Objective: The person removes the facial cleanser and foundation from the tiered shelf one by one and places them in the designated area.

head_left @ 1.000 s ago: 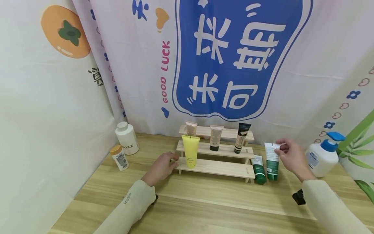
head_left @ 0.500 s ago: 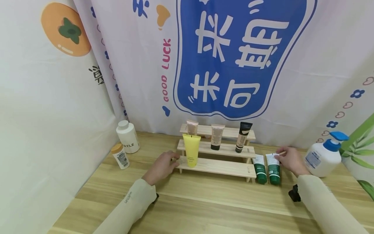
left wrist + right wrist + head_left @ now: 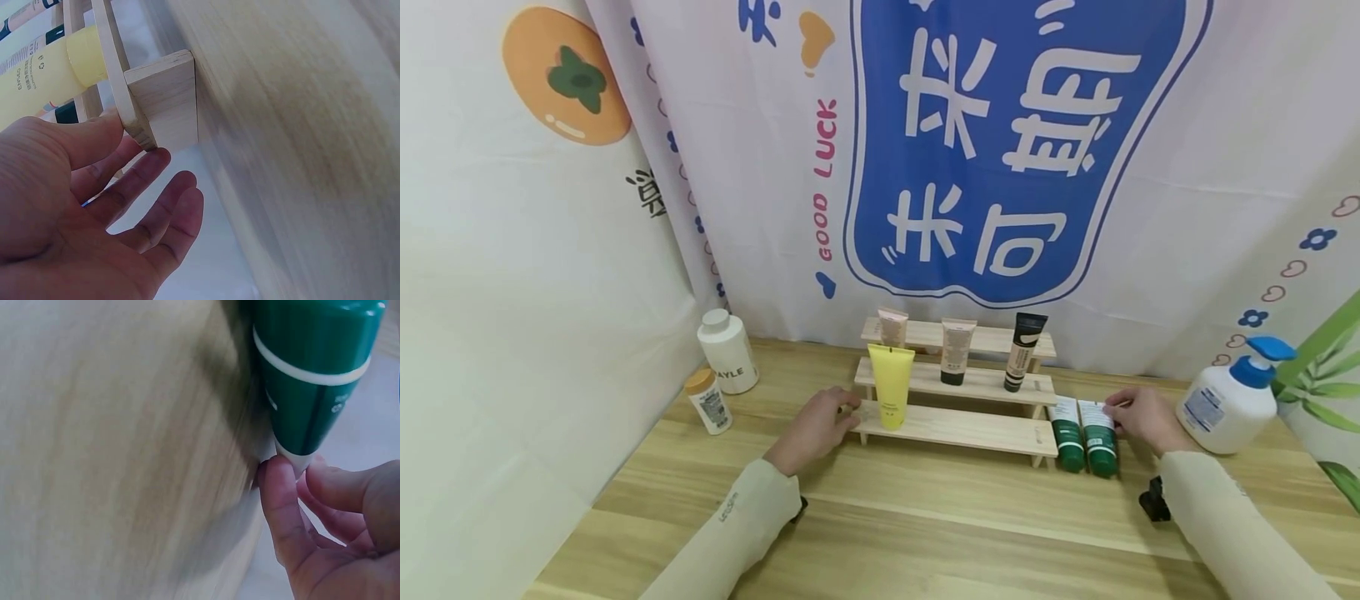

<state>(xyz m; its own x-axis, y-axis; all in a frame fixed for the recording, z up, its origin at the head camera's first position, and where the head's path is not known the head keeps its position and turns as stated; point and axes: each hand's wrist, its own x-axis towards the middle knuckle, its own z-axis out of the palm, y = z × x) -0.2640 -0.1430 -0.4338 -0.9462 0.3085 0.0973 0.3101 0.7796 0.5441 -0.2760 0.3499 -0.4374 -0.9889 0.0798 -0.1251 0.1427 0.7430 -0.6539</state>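
My left hand (image 3: 817,427) pinches the left end of the wooden rack's lowest step (image 3: 962,427); in the left wrist view the thumb lies on top of the board and fingertips touch its edge. A yellow tube (image 3: 891,385) stands on that step. My right hand (image 3: 1144,417) pinches the white end of a green-and-white tube (image 3: 1099,440), which lies on the table beside a similar tube (image 3: 1067,435), right of the rack. The right wrist view shows thumb and finger at the tube's (image 3: 300,406) narrow end.
Two small beige tubes (image 3: 957,350) and a black tube (image 3: 1021,354) stand on the rack's upper steps. At the left are a white bottle (image 3: 727,354) and an orange-capped bottle (image 3: 708,404). A blue-topped pump bottle (image 3: 1227,408) stands right of my right hand, near green leaves (image 3: 1330,350).
My right hand has lowered the green-and-white tube from a more upright position to lying, then shifted it slightly left against the other tube. My left hand has stayed at the rack.
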